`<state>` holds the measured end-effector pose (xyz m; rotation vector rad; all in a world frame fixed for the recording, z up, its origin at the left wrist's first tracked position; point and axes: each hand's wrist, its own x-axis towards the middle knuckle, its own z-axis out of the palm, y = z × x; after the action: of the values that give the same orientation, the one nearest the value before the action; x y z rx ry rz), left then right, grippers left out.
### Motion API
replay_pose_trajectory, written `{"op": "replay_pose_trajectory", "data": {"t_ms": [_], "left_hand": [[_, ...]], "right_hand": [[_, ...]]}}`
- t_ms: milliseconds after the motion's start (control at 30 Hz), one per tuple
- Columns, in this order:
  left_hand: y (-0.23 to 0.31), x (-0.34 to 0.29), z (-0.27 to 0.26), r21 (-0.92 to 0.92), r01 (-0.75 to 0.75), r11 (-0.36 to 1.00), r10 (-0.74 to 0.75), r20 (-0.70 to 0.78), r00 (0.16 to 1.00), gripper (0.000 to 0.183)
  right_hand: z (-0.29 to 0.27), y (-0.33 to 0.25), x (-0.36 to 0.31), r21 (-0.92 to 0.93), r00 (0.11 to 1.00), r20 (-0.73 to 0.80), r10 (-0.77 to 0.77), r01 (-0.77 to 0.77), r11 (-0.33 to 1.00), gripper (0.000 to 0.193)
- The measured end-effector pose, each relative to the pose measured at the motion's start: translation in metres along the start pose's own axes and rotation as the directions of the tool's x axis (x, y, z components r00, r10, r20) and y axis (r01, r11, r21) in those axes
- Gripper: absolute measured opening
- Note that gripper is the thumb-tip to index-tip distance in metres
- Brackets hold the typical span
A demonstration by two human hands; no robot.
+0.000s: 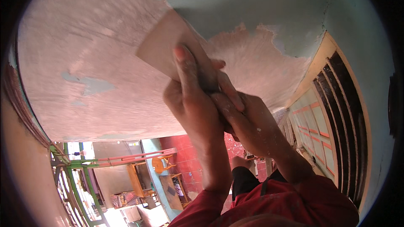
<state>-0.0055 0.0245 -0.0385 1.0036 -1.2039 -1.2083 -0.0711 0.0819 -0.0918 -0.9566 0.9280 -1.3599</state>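
Both my hands are on a broad, flat scraper (pixel 162 42), whose rectangular blade lies against the wall (pixel 105 54) above me. My left hand (pixel 191 96) wraps round it, with the thumb stretched along the blade. Just to the right and lower, my right hand (pixel 250 117) is closed round the handle end; pale specks dot its skin. Most of the handle is hidden by my fingers. Under the blade's upper edge, pale green paint (pixel 235 0) meets a rough pinkish stripped area with a ragged border. A leftover green patch (pixel 99 86) shows on the left of that area.
A wood-framed opening with dark slats (pixel 341 101) stands on the right. Low on the left is a green window frame (pixel 86 185). Below are a red tiled floor (pixel 191 172), an orange stool (pixel 159 164) and a wooden table (pixel 170 191).
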Motion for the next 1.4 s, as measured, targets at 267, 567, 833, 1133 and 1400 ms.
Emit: {"op": "replay_pose_trajectory", "data": {"t_ms": [267, 567, 833, 1133, 1400], "left_hand": [[0.024, 0.005, 0.017, -0.055, -0.030, 0.998, 0.028, -0.045, 0.999, 0.062], [0.040, 0.007, 0.012, 0.054, -0.059, 0.997, 0.062, -0.056, 0.996, 0.058], [0.039, 0.009, 0.006, 0.150, -0.058, 0.987, 0.059, -0.008, 0.998, 0.061], [0.069, 0.005, 0.019, 0.165, -0.098, 0.981, 0.104, -0.025, 0.994, 0.058], [0.098, 0.017, 0.031, 0.035, -0.149, 0.988, 0.147, 0.044, 0.988, 0.056]], "right_hand": [[-0.008, -0.028, 0.010, 0.035, 0.991, 0.111, -0.068, 0.065, 0.997, 0.043], [0.004, -0.028, 0.005, 0.148, 0.975, 0.159, -0.156, 0.133, 0.980, 0.041], [0.009, -0.024, 0.003, 0.245, 0.962, 0.072, -0.264, 0.239, 0.940, 0.037], [0.018, -0.045, 0.005, 0.254, 0.937, 0.010, -0.348, 0.334, 0.908, 0.039], [0.017, -0.069, 0.015, 0.146, 0.900, 0.025, -0.436, 0.428, 0.892, 0.043]]}}
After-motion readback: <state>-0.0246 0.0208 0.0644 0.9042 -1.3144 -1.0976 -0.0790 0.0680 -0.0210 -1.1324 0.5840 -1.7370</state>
